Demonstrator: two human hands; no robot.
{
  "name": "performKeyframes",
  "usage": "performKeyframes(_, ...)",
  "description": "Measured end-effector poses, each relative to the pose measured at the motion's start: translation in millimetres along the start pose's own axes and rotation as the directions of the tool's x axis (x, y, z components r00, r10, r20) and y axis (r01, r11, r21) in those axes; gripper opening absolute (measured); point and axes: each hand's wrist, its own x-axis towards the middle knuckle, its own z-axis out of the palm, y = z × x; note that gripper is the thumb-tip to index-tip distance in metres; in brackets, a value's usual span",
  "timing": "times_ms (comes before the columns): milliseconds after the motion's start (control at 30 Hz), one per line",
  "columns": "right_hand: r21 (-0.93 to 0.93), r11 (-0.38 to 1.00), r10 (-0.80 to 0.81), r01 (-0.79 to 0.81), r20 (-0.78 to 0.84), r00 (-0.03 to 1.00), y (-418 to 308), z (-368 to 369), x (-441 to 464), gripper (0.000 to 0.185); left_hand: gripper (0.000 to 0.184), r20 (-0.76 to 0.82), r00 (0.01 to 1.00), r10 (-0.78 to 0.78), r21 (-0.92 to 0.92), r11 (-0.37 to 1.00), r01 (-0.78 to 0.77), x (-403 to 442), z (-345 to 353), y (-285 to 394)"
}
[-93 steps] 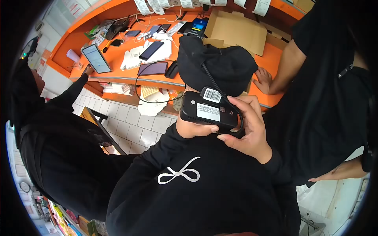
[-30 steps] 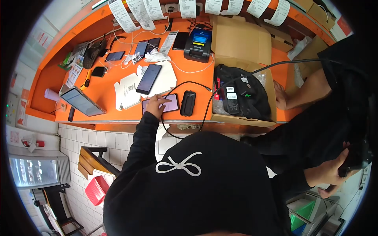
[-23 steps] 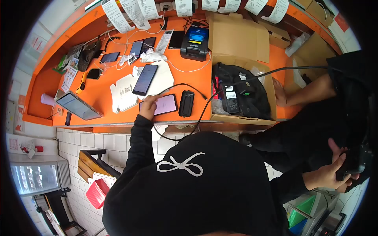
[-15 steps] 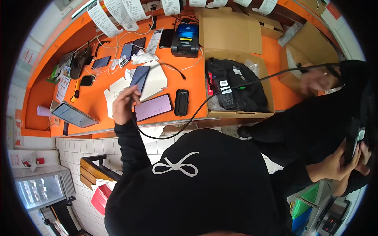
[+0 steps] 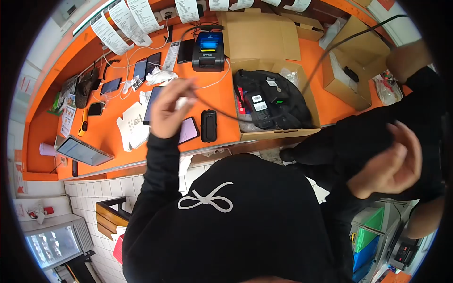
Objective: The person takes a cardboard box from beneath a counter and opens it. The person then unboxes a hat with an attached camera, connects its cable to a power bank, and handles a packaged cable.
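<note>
My left hand [image 5: 169,109] is raised over the front of the orange counter, its fingers pinched around a black cable [image 5: 222,113]. The cable loops above the counter and runs up to the far right. Partly covered by this hand are a dark phone [image 5: 150,106] and a phone with a pale lit screen [image 5: 189,130]. A small black case [image 5: 208,126] lies to their right. My right hand [image 5: 394,162] hangs in the air at the right, slightly blurred, fingers curled and apart from the thumb, with nothing in it.
An open cardboard box [image 5: 278,134] holds a black bag. Behind it stands a black printer [image 5: 208,52]. A second box [image 5: 349,89] sits by a co-worker's arm [image 5: 410,56]. At the left are a tablet [image 5: 85,151] and a yellow cutter [image 5: 83,122].
My left hand has moved up and right, lifting the cable. My right hand has let go of a dark device and moved up. The co-worker's arms have shifted, and the view has turned slightly.
</note>
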Motion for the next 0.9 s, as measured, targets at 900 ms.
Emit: performKeyframes(900,0.146,0.435,0.824,-0.888,0.333,0.458,4.2,-14.8,-41.1,0.029,0.06,0.962,0.252,-0.1,0.228,0.801,-0.553,73.7,149.9,-127.4)
